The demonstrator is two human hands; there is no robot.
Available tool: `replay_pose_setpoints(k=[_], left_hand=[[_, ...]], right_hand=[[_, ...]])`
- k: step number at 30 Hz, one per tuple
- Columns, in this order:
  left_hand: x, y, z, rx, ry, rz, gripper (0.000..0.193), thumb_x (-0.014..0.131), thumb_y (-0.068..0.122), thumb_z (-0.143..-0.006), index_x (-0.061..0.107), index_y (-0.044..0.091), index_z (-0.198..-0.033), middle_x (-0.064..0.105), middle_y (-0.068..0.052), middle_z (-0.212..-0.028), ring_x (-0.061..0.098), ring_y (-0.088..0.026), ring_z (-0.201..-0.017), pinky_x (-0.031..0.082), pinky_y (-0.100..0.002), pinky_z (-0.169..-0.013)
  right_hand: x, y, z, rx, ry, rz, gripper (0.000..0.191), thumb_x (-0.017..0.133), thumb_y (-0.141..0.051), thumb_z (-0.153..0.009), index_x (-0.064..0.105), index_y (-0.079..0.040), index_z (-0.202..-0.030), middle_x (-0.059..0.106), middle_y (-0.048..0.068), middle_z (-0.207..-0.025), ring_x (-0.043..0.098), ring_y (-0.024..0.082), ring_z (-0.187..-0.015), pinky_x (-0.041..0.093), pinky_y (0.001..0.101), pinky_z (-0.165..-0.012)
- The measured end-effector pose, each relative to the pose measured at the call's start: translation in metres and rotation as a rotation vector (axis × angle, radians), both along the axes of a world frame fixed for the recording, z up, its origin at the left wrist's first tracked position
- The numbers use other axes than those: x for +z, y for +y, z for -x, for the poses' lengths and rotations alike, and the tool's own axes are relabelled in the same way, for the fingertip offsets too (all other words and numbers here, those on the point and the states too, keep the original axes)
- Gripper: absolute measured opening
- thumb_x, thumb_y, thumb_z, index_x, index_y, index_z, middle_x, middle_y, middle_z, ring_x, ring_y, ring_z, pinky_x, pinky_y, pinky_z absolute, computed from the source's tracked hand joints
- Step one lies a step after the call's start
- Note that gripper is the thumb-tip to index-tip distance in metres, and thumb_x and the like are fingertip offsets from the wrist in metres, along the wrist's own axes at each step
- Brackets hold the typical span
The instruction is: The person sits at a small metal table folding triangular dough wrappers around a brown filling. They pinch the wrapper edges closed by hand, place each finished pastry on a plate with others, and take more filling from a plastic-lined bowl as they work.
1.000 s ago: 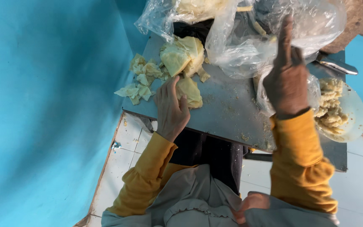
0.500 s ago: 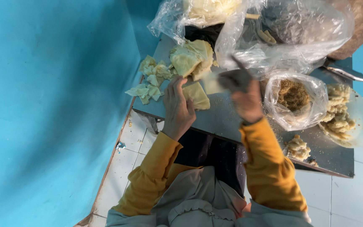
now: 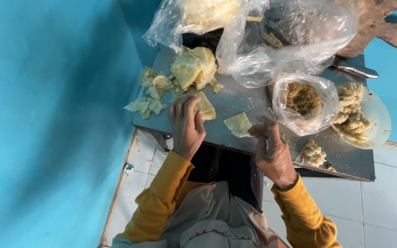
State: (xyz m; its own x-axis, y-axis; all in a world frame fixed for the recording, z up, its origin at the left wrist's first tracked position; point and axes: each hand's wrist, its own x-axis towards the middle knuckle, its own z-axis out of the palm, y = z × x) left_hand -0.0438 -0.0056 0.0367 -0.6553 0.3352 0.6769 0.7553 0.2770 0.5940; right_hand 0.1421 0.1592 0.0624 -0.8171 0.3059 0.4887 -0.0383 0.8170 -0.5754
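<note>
At your far left, about nine o'clock on the grey worktop (image 3: 253, 98), a loose scatter of pale wrapper scraps (image 3: 149, 94) lies pushed toward the edge, seemingly set aside out of the working space. Just right of it your left hand (image 3: 187, 125) rests with fingers bent over the near end of a folded yellow wrapper (image 3: 205, 106), pressing on it rather than pinching; the wrapper's long axis appears to run from seven toward one o'clock, its far end pointing at the stack of wrappers (image 3: 194, 69) up at twelve. Next comes a flat wrapper piece (image 3: 238, 124), lying loose between your hands, one corner toward your right hand. Your right hand (image 3: 272, 149) hovers at five o'clock with fingertips drawn together near that piece; whether they pinch anything I cannot tell. Farther right, the small clear bag of brown filling (image 3: 303, 98) sits open-mouthed, likely for easy reach, with a formed dumpling (image 3: 312, 153) below it and the white plate (image 3: 378, 120) of finished ones at three o'clock. Big clear bags (image 3: 290, 41) crowd the far edge.
</note>
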Motion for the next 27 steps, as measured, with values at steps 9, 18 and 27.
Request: replay_pose_setpoints(k=[9, 18, 27], left_hand=[[-0.015, 0.006, -0.070, -0.280, -0.370, -0.481, 0.032, 0.044, -0.003, -0.110, 0.047, 0.002, -0.141, 0.048, -0.016, -0.141, 0.061, -0.024, -0.118, 0.055, -0.037, -0.104], [-0.017, 0.000, -0.092, -0.332, 0.047, -0.073, 0.027, 0.061, 0.003, -0.103, 0.061, 0.007, -0.130, 0.059, -0.005, -0.134, 0.062, -0.028, -0.125, 0.047, -0.046, -0.115], [-0.002, 0.010, -0.052, -0.219, 0.093, 0.332, 0.018, 0.074, 0.025, -0.093, 0.070, 0.016, -0.109, 0.057, -0.003, -0.130, 0.041, -0.028, -0.137, 0.021, -0.060, -0.120]], right_hand=[[0.006, -0.005, -0.014, -0.205, 0.109, 0.181, 0.061, 0.034, 0.020, -0.088, 0.038, -0.002, -0.145, 0.068, 0.014, -0.115, 0.070, 0.020, -0.096, 0.060, 0.0306, -0.085], [-0.004, -0.023, -0.042, -0.352, 0.004, 0.208, 0.050, 0.049, 0.014, -0.095, 0.040, -0.002, -0.142, 0.072, 0.013, -0.111, 0.073, 0.019, -0.098, 0.059, 0.0300, -0.083], [0.007, -0.017, 0.010, -0.196, -0.058, -0.185, 0.058, 0.071, 0.001, -0.091, 0.051, -0.006, -0.145, 0.074, 0.006, -0.103, 0.069, 0.024, -0.095, 0.058, 0.0376, -0.085]])
